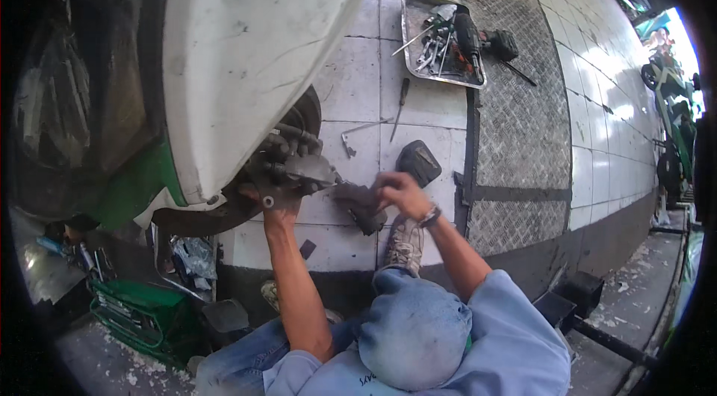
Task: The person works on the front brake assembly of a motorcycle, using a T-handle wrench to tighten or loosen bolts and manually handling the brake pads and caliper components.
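Note:
Beside a wheel, under a white and green vehicle body panel [246, 45], hangs a greasy metal part that looks like a brake caliper [310, 169]. My left hand [278, 205] grips it from the near side, its fingers partly hidden behind the metal. My right hand [401, 194], with a watch on the wrist, has its fingers curled in just right of the caliper. Close by those fingers is a dark, blurred object [362, 209], perhaps a tool; whether they hold it or a smaller thing is unclear.
A metal tray [411, 60] holds several hand tools and a cordless drill [469, 37]. On the tiles lie a screwdriver [400, 108], a thin bent rod [366, 127] and a black blocky object [419, 163]. A green crate [142, 317] stands at lower left. Metal floor plate [519, 112] runs along the right.

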The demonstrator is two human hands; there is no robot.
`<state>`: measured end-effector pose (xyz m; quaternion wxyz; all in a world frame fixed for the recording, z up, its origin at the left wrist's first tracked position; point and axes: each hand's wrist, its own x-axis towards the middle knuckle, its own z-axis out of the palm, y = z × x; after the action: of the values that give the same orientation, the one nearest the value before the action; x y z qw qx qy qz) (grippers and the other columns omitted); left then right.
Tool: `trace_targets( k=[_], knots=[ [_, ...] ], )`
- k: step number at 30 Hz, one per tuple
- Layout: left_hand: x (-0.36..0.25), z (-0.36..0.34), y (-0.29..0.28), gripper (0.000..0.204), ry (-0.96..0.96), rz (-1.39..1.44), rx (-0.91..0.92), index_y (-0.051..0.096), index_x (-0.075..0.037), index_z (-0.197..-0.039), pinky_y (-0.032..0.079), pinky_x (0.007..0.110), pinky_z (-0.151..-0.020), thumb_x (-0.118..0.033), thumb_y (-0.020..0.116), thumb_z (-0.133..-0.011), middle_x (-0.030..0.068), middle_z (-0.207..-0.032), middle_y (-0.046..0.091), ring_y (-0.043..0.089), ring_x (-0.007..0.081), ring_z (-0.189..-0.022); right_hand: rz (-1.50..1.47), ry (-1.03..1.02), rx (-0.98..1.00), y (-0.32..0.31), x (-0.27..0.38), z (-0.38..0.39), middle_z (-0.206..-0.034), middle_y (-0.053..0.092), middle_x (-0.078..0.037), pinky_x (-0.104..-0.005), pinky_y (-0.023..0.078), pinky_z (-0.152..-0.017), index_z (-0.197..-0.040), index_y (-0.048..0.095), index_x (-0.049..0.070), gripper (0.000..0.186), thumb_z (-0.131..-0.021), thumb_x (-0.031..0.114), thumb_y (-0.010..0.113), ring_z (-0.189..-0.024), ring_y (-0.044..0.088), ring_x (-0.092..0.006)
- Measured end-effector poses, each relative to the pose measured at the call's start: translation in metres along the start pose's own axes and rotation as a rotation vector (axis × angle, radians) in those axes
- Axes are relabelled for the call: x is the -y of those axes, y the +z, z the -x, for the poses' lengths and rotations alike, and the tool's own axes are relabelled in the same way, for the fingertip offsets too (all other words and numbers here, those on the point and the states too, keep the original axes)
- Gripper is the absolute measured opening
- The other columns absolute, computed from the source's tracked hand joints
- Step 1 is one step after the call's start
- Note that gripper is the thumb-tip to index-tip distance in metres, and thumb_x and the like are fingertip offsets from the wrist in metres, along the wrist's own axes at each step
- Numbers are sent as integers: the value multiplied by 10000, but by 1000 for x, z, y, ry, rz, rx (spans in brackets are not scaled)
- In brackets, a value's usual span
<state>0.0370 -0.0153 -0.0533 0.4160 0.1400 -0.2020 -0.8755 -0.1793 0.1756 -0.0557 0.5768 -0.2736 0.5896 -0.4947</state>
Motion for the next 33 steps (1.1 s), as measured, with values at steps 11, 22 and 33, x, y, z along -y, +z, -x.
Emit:
trace_targets(
  k=[11, 22, 33],
  knots=[
    [30, 13, -10, 619, -144, 423, 205, 562, -68, -1410, 558, 492, -988, -520, 592, -988, 150, -1341, 647, 645, 299, -1197, 602, 13, -213, 28, -7, 0, -976, 736, -134, -336, 546, -833, -1157, 674, -101, 424, -821, 152, 729, -904, 671, -174],
    [4, -4, 31, 672, -115, -34, 125, 518, -7, -1458, 505, 440, -1106, -370, 737, -938, 146, -1395, 634, 622, 255, -1274, 254, 132, 711, 146, -176, -101, -1287, 662, -151, -425, 451, -1081, -1295, 632, 17, 376, -950, 156, 687, -1233, 595, -275],
    [10, 16, 91, 560, -4, 45, -50, 517, -36, -1436, 528, 353, -970, -391, 645, -1023, 79, -1277, 634, 624, 167, -1123, 764, -320, -83, 49, 34, -18, -1180, 699, -171, -394, 549, -818, -1355, 556, -25, 496, -872, 12, 660, -972, 682, -270]
  ],
)
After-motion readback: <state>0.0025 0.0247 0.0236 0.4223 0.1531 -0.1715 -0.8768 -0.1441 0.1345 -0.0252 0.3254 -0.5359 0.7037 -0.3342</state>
